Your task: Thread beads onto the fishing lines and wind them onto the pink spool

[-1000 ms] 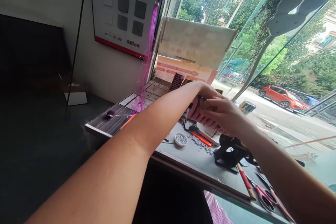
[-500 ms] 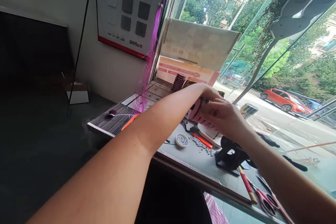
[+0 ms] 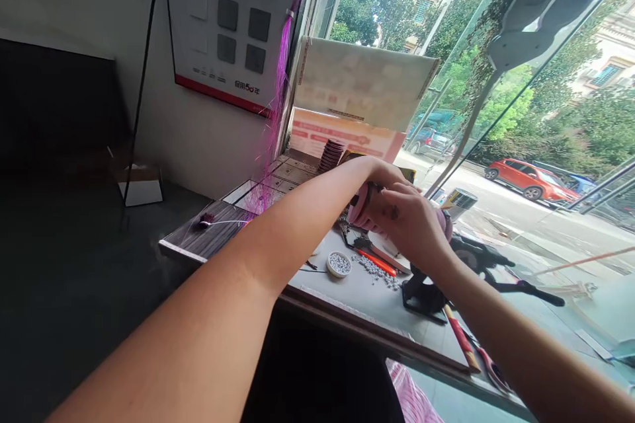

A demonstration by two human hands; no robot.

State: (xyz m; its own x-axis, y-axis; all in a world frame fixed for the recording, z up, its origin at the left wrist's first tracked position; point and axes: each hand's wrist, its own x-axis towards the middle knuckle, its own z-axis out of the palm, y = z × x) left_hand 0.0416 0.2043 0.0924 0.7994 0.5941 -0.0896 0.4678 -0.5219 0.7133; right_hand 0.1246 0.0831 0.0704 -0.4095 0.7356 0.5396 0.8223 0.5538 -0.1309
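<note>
A pink ribbed cylinder (image 3: 360, 213), mounted on a black stand (image 3: 421, 297), lies beneath both my hands. My right hand (image 3: 409, 215) rests on its near side with bent fingers closed around it. My left arm reaches across to the cylinder's far side. There my left hand (image 3: 389, 174) is bent over at the wrist, and its fingers are hidden. Below the cylinder, a small white cup (image 3: 339, 264) holds grey beads, with loose grey beads (image 3: 380, 271) beside it. An orange-handled tool (image 3: 377, 262) lies among them.
Purple strands (image 3: 282, 73) hang at the window edge down to the table (image 3: 347, 304). A dark ribbed stack (image 3: 331, 155) stands behind my left arm. Red-handled tool (image 3: 462, 338) and pink scissors (image 3: 492, 370) lie by the right forearm. A black handle (image 3: 543, 292) sticks out right.
The view has shifted slightly, moving the scene left. More of the pink cylinder shows right of my right hand, and the black handle at the right sits differently. My forearm covers more of the scissors.
</note>
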